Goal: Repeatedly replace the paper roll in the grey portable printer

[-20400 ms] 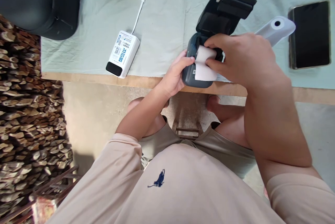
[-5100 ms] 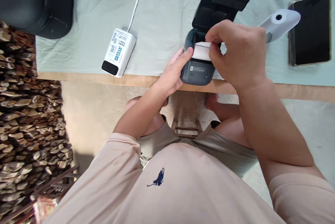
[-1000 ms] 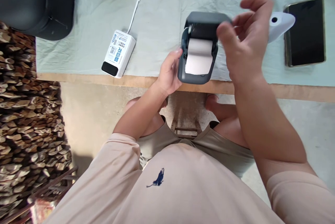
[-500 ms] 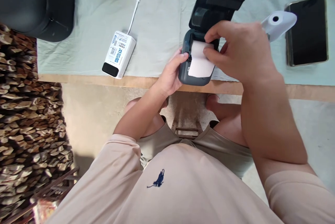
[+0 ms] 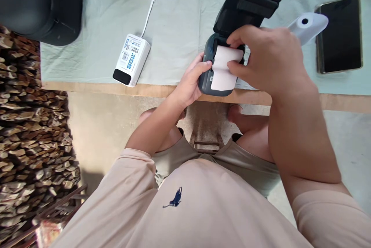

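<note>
A dark grey portable label printer sits at the table's front edge with its black lid flipped up. Inside lies a white paper roll, its loose end draped over the printer's front. My left hand is closed round the printer's left side, thumb on the rim by the roll. Over the right side of the compartment, my right hand has its thumb and index finger on the paper roll, one at each side of it. Its other fingers are partly hidden behind the hand.
On the left of the table lies a white power bank with a short cable. A black case stands at the far left. To the right are a white handheld device and a dark-screened phone. Stacked firewood is at lower left.
The printer has tilted slightly, its lid shifting right and down. The paper roll shows more of its top, and my right hand has moved slightly right with it.
</note>
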Demonstrator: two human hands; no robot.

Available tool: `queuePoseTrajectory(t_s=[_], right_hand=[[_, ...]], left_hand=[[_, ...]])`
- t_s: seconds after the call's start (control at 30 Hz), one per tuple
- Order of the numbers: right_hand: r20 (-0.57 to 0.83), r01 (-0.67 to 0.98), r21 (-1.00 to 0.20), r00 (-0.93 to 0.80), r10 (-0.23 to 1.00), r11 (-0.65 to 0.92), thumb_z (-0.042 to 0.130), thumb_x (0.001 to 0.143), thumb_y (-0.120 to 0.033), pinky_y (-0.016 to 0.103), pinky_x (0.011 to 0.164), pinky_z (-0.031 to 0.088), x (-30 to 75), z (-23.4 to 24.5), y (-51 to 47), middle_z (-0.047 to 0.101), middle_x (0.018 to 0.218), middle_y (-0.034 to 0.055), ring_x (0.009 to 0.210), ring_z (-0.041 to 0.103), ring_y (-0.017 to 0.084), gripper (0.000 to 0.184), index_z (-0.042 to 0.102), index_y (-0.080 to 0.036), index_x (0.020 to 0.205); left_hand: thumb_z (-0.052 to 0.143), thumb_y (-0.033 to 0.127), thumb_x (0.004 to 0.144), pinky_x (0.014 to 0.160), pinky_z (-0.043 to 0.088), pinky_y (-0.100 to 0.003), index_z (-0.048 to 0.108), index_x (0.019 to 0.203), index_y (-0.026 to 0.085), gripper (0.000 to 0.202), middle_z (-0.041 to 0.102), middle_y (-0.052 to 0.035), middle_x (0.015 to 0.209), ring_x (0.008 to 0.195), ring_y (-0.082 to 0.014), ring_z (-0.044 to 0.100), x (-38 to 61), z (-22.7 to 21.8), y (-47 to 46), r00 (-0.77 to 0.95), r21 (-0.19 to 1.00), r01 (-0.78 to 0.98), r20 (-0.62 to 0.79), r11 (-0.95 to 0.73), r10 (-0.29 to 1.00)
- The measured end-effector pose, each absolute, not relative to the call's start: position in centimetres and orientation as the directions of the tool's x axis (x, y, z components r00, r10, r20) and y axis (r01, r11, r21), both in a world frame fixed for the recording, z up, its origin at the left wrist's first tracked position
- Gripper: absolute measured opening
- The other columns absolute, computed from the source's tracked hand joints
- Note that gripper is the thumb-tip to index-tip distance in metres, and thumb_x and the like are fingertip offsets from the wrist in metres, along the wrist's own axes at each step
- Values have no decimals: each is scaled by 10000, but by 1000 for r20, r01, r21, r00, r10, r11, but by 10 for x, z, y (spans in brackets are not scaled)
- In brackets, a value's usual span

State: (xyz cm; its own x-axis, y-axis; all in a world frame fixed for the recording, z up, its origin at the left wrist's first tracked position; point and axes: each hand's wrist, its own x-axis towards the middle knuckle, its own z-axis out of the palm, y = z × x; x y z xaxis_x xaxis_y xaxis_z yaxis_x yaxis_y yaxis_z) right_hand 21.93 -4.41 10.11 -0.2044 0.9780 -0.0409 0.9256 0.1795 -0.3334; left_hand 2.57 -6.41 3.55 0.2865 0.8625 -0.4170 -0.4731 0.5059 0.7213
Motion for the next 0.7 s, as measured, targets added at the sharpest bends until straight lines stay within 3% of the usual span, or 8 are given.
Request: queuePoseTrajectory(t_s=[0.13,0.27,0.4,0.47,0.53,0.57,0.63,0.7], right_hand=[[26,906,-371,-208,978,202,716,844,-226,505,841,513,221,108,-47,858,1232,46,911,775,345,389,723,-329,1218],[96,855,-479,-172,980,197,736,785,-175,488,887,551,225,113,-51,857,1194,2,664,648,207,358,700,-318,1111],[225,709,-656,-143,964,258,773,703,-163,422,771,541,229,112,-54,830,1104,-17,737,692,190,358,722,-294,1031],[277,515,-813,-71,958,273,731,700,-163,336,639,449,232,109,-52,803,1091,-8,893,750,208,351,736,-283,1029],[251,214,-950,93,963,227,659,679,-162,285,517,281,235,103,-46,724,941,-6,763,670,152,315,713,-275,968],[186,45,-982,168,968,181,630,650,-182,280,477,192,237,99,-42,641,835,-10,633,555,120,289,691,-275,916],[11,-230,-971,225,974,64,589,557,-257,281,448,82,241,90,-31,449,721,-18,520,345,95,286,659,-277,833],[-130,-336,-940,187,974,-61,558,462,-308,273,445,120,246,80,-22,426,736,-11,545,384,111,382,654,-287,831]], left_hand=[[543,324,1148,1110,708,-389,723,1116,227,207,812,-14,973,1265,-264,859,27,38,-63,265,682,-502,-465,532,845],[485,293,1169,1171,689,-411,705,1060,209,260,823,-33,990,1346,-279,839,29,40,-63,266,659,-543,-452,520,851],[498,294,1168,1171,696,-405,715,1091,205,247,856,-32,1069,1376,-273,831,30,43,-62,256,625,-565,-488,539,834],[498,321,1174,1136,713,-405,729,1164,197,262,863,-41,1091,1352,-280,844,31,45,-61,236,597,-567,-541,567,807],[503,361,1178,1090,733,-416,737,1257,197,296,871,-51,1098,1316,-295,861,31,47,-61,220,562,-573,-596,596,773],[502,370,1179,1079,737,-420,737,1279,198,308,875,-54,1105,1306,-300,866,31,48,-60,218,553,-577,-605,601,766],[480,362,1183,1091,732,-406,738,1249,188,319,881,-59,1115,1315,-296,865,32,49,-60,216,555,-580,-601,596,770],[455,349,1188,1112,723,-384,738,1207,183,329,883,-59,1101,1325,-281,862,32,50,-60,230,565,-569,-588,597,775]])
